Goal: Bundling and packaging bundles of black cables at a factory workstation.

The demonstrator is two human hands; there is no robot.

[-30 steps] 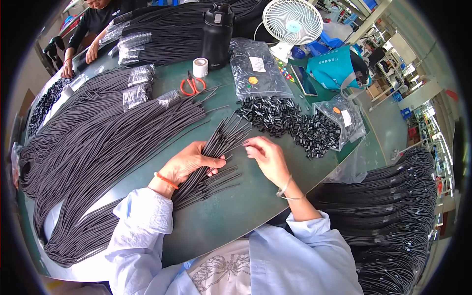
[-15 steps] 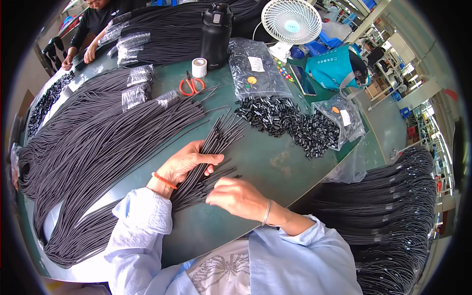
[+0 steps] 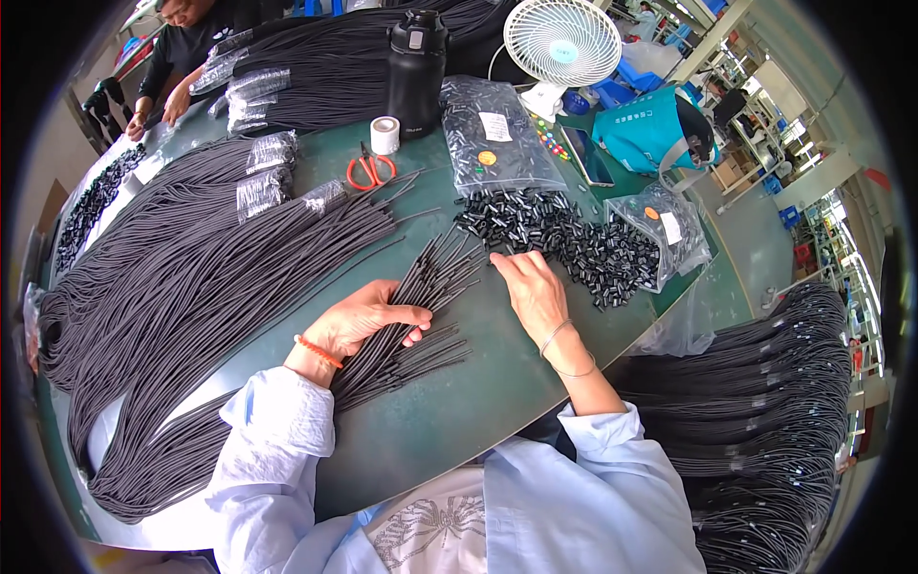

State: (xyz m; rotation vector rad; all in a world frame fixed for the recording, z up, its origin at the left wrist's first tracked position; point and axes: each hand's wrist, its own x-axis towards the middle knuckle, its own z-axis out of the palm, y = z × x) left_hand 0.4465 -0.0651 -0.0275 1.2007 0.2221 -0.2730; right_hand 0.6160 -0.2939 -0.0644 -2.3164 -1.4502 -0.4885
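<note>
My left hand (image 3: pixel 363 320) is wrapped round a bundle of thin black cords (image 3: pixel 432 275), thumb across the top. Their cut ends fan out past my fingers, and more loose ends lie below the hand on the table. My right hand (image 3: pixel 537 298) is at the near edge of a pile of small black tube-like pieces (image 3: pixel 612 258). Its fingers are bent and drawn together; whatever is between the fingertips is too small to make out.
A large heap of black cords (image 3: pixel 191 249) covers the left side. Beyond my hands are orange-handled scissors (image 3: pixel 371 172), a white tape roll (image 3: pixel 384 136), a black bottle (image 3: pixel 417 77), a bag of pieces (image 3: pixel 497 139) and a fan (image 3: pixel 562 48). Cord bundles (image 3: pixel 746 421) hang at right. A co-worker sits far left.
My right hand has moved away from the cord ends, up and to the right, to the edge of the pile. My left hand keeps its hold on the cords, almost unmoved.
</note>
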